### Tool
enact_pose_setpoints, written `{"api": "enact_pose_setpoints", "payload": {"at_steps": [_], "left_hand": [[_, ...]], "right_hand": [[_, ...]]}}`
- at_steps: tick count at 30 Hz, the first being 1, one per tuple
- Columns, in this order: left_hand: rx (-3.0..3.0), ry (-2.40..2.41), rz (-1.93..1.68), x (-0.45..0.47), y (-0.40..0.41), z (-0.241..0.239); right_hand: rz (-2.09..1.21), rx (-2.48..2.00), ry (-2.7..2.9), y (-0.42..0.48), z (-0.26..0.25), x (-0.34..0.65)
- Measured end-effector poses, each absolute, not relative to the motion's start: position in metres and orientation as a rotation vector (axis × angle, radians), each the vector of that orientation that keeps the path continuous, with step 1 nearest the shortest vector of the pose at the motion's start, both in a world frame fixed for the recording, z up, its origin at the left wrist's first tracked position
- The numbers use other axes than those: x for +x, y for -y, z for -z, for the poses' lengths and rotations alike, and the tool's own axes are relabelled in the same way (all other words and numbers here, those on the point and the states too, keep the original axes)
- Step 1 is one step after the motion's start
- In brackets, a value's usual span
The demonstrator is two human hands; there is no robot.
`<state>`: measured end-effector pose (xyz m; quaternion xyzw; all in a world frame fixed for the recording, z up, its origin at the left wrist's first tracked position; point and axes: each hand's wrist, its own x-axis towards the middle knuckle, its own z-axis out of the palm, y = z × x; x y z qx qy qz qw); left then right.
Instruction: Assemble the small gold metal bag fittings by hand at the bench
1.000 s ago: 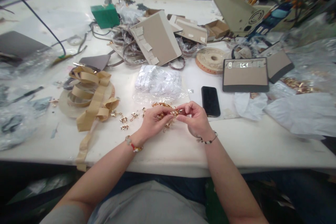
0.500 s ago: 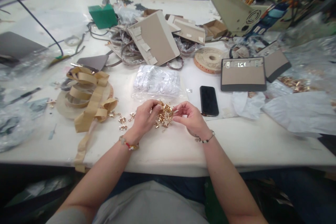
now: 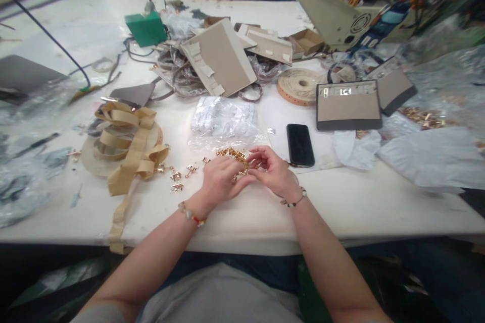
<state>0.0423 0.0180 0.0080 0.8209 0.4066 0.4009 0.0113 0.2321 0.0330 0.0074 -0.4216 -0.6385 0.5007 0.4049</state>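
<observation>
A pile of small gold metal fittings (image 3: pixel 231 152) lies on the white table, partly covered by my hands. My left hand (image 3: pixel 223 177) reaches over the near side of the pile, its fingers close together and bent downward. Whatever is under its fingertips is hidden. Touching the pile's right side, my right hand (image 3: pixel 270 171) has its fingers curled toward the thumb, with a bit of gold metal fitting showing between them. The fingertips of both hands nearly meet. Several loose gold fittings (image 3: pixel 176 176) are scattered left of my left hand.
Behind the pile sits a clear bag of white pieces (image 3: pixel 224 118). A black phone (image 3: pixel 300 145) lies to the right, a tan strap roll (image 3: pixel 131 146) to the left. Farther back are beige panels (image 3: pixel 223 60), a grey-beige flap (image 3: pixel 348 106) and a tape reel (image 3: pixel 301 86).
My left hand has moved right and slightly toward me, across the front of the pile, closer to my right hand. The right hand stays nearly in place, with its fingers more curled.
</observation>
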Motion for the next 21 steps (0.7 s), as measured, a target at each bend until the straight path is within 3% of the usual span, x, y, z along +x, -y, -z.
{"api": "enact_pose_setpoints", "payload": {"at_steps": [8,21], "left_hand": [[2.567,-1.231,-1.121,0.068,-0.015,-0.007],[2.419,-1.464,-1.204,0.044,-0.019,0.0]], "right_hand": [[-0.994,-1.01,1.908,-0.031,-0.006,0.232],[-1.099,-1.143,1.867,-0.031,-0.016,0.238]]}}
